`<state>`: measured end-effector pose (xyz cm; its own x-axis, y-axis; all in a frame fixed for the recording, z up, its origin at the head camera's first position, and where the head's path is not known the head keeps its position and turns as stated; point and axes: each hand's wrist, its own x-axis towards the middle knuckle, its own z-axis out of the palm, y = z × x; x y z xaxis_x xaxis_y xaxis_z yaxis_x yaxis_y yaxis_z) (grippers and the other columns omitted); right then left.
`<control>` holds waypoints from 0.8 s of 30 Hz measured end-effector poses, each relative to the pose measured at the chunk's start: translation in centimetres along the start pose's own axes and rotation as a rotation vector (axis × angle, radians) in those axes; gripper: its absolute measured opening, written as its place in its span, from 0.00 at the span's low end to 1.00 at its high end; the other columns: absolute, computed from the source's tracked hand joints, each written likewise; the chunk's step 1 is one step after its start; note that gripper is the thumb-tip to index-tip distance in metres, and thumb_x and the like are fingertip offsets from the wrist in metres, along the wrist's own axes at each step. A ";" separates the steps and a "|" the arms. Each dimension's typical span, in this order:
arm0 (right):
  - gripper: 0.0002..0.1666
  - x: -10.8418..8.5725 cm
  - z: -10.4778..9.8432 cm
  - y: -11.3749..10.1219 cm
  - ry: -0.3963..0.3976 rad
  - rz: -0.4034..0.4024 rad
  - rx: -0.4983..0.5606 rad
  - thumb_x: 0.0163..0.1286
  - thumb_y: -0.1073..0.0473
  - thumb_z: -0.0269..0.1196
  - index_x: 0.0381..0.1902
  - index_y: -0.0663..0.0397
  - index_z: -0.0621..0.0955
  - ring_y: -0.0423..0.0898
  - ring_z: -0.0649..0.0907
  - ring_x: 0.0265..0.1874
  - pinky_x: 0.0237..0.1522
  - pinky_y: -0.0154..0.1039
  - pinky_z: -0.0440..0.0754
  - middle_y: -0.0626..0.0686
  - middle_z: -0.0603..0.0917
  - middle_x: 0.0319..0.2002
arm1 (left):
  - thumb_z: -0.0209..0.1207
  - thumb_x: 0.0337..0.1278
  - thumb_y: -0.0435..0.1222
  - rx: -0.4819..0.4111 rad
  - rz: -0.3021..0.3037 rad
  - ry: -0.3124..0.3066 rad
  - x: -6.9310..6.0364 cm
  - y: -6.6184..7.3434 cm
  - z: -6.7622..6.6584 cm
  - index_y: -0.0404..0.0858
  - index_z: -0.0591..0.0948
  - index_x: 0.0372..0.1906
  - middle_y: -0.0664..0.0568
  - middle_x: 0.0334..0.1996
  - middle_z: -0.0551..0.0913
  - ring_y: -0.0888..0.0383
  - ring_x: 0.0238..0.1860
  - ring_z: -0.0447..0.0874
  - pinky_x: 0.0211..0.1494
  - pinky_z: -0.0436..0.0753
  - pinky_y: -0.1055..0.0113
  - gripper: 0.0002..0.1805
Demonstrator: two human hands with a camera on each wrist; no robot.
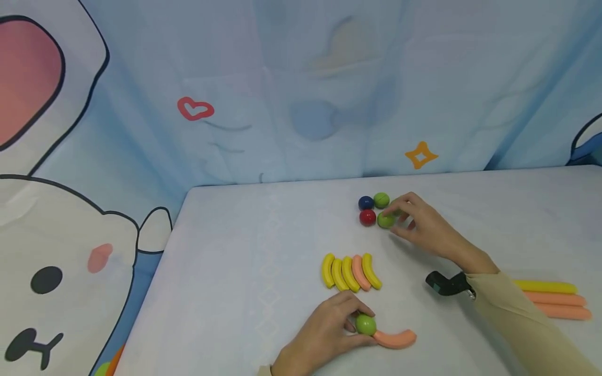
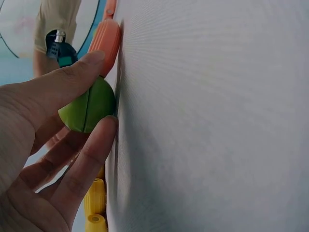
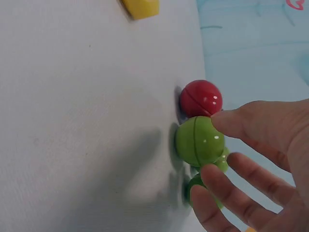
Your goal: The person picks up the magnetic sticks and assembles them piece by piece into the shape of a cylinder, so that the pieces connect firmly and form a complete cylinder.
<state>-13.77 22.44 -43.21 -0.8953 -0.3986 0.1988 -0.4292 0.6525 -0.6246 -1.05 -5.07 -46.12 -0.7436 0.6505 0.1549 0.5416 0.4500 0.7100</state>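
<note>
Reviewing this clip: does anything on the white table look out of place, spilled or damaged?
One orange, curved, banana-shaped piece lies second from right, in the head view, in a row with four yellow banana-shaped pieces. Its odd colour stands out, though possibly deliberate. No spill or damage is visible.

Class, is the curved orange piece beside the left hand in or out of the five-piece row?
Out: the curved orange piece lies beside a green ball, apart from the row.
</note>
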 end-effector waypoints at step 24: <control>0.20 -0.7 2.3 -4.1 -0.404 -0.048 0.045 0.57 0.57 0.81 0.46 0.47 0.86 0.41 0.75 0.38 0.38 0.35 0.80 0.44 0.79 0.47 | 0.78 0.55 0.40 -0.011 -0.019 -0.010 0.1 0.1 0.0 0.42 0.84 0.48 0.60 0.43 0.82 0.79 0.40 0.75 0.42 0.76 0.88 0.18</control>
<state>-11.05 18.55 -42.50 -0.7516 -0.6548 -0.0791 -0.4555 0.6021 -0.6557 -1.04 -4.94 -46.03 -0.7495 0.6482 0.1348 0.5232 0.4552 0.7205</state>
